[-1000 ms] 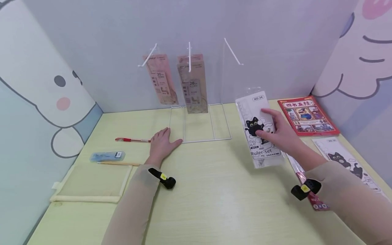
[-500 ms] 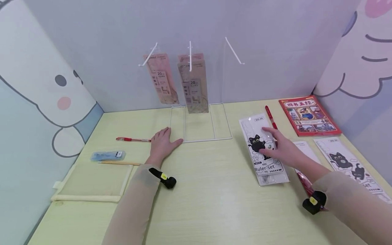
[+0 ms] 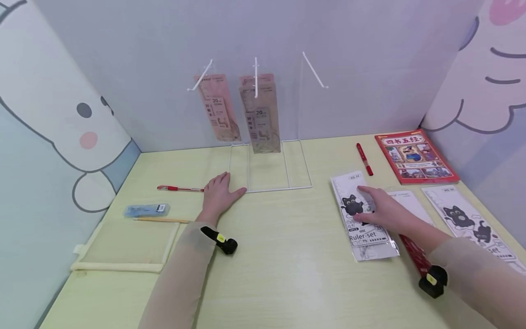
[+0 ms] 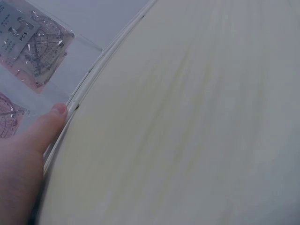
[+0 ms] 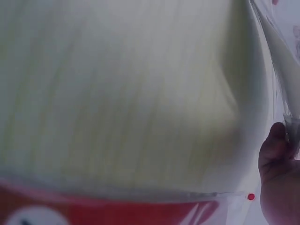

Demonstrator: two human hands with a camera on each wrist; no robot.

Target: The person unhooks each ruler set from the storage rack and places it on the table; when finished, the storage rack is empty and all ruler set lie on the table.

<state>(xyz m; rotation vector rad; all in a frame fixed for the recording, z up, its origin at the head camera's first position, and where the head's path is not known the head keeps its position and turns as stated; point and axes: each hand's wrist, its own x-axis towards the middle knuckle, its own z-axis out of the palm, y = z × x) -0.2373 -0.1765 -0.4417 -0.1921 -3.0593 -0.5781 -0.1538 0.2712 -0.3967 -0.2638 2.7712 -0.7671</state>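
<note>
My right hand (image 3: 388, 211) holds a clear-wrapped ruler set (image 3: 352, 205) with black cats on its white card, thumb and fingers at its right side. The pack is low over the right part of the table; whether it touches the surface I cannot tell. On the left, my left hand (image 3: 218, 196) rests at the near left corner of a white wire display rack (image 3: 279, 188), and in the left wrist view its thumb (image 4: 51, 123) lies against the wire. Pink-backed ruler packs (image 3: 218, 107) hang from the rack's left hook, browner ones (image 3: 263, 123) from the middle hook. No pack hangs from the right hook (image 3: 315, 70).
Right of the rack lie a red pen (image 3: 364, 159), a red book (image 3: 417, 156), a second cat ruler set (image 3: 466, 219) and a red-and-white pack (image 3: 416, 256) partly under my forearm. At left are another red pen (image 3: 178, 188), a blue case (image 3: 146, 210), a pencil (image 3: 160, 220) and a mesh pouch (image 3: 123, 244).
My right hand has lowered the ruler set and brought it toward me and slightly right, uncovering the red pen behind it. The left hand stays on the rack.
</note>
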